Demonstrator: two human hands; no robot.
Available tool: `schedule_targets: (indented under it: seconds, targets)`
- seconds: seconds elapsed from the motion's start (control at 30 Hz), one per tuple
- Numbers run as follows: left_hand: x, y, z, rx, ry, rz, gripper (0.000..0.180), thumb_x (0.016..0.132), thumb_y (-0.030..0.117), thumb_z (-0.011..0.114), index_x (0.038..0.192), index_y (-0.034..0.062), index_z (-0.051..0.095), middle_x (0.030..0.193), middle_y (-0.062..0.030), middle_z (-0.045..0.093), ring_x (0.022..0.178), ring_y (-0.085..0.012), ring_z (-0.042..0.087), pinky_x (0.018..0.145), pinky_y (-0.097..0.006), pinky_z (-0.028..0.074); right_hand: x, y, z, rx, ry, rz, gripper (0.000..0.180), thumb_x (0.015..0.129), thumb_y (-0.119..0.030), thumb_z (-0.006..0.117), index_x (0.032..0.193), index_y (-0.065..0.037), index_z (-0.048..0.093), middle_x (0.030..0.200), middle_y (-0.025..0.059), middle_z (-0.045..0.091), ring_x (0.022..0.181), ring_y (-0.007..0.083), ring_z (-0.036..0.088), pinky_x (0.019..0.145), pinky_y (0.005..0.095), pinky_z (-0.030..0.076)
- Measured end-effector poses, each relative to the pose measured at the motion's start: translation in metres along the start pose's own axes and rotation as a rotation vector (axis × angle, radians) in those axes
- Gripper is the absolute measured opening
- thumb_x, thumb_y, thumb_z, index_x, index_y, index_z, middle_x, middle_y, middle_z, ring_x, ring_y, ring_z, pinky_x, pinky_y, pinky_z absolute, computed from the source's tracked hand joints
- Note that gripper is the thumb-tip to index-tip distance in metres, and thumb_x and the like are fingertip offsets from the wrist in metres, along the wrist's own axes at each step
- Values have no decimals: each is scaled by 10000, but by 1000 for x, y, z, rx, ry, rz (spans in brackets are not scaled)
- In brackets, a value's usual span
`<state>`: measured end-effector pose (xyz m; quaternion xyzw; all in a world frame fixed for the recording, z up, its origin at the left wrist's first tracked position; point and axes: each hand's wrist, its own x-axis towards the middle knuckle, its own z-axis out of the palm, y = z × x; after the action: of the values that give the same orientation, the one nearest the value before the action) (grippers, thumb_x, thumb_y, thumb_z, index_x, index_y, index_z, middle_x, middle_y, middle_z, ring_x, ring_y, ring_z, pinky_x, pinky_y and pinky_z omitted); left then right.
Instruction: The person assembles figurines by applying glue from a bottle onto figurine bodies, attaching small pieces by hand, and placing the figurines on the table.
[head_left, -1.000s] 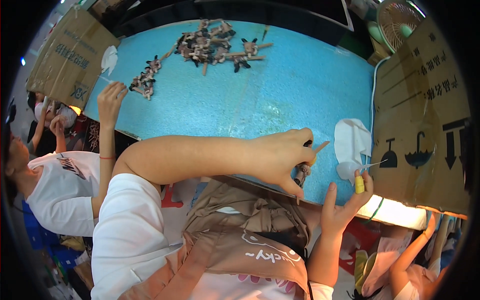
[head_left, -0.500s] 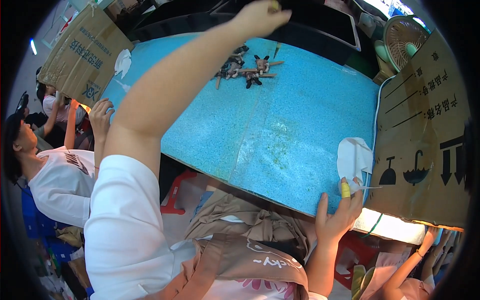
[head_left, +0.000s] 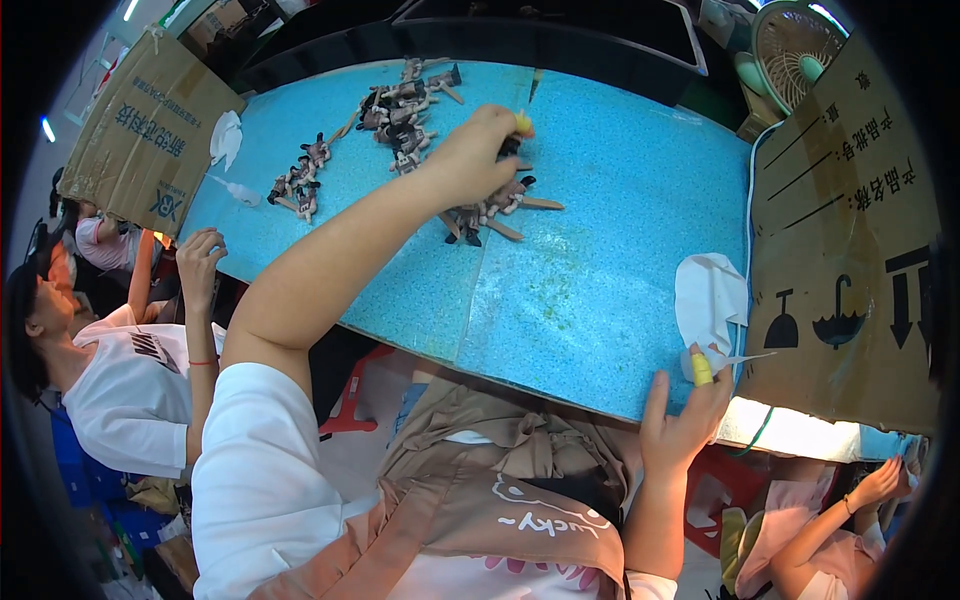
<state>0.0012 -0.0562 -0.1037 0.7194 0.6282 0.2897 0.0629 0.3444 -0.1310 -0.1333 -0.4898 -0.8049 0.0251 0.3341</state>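
Observation:
My left hand (head_left: pixel 478 155) reaches over the blue tabletop, its fingers closed round a small dark-eared figurine (head_left: pixel 510 147). Beneath it lies a loose pile of similar brown and grey figurines (head_left: pixel 487 218) with flat wooden sticks; the hand and wrist partly cover this pile. By the table's near right edge, my right hand (head_left: pixel 685 425) is closed on a small white squeeze bottle (head_left: pixel 690 362) with a long thin nozzle pointing right. A white cloth or tissue (head_left: pixel 710 295) lies just beyond the bottle.
More figurines lie in a far cluster (head_left: pixel 400 112) and a left cluster (head_left: pixel 300 180). Near them are another squeeze bottle (head_left: pixel 240 192) and a white tissue (head_left: pixel 227 138). Cardboard panels (head_left: pixel 150 130) flank the table; a black tray (head_left: pixel 560 35) and a fan (head_left: pixel 795 55) stand behind. Co-workers sit either side.
My left hand has come back from the far edge to the middle, over the figurines. The pile under it lies nearer me, and clusters hidden by my arm now show. My right hand has barely moved.

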Motion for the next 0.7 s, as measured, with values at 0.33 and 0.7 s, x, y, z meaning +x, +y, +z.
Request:
schedule_targets:
  seconds: [0.33,0.7]
  targets:
    - [-75,119,10,-1741,143,-376,434,777,-43,516,1168,109,404,1190,-147,453,971,-242,524,737,-324,469,-28,-14,-41,1168,72,347,450,838,-98,500,1248,-13,337,1092,178,487,766,177,504,698,278,407]
    - [-123,184,64,-2074,-179,-535,329,844,89,546,1154,38,448,1054,-97,519,939,-160,523,794,-287,423,-45,-35,-47,1532,184,347,387,832,-303,510,1119,-54,437,646,-25,368,496,70,310,500,238,266]
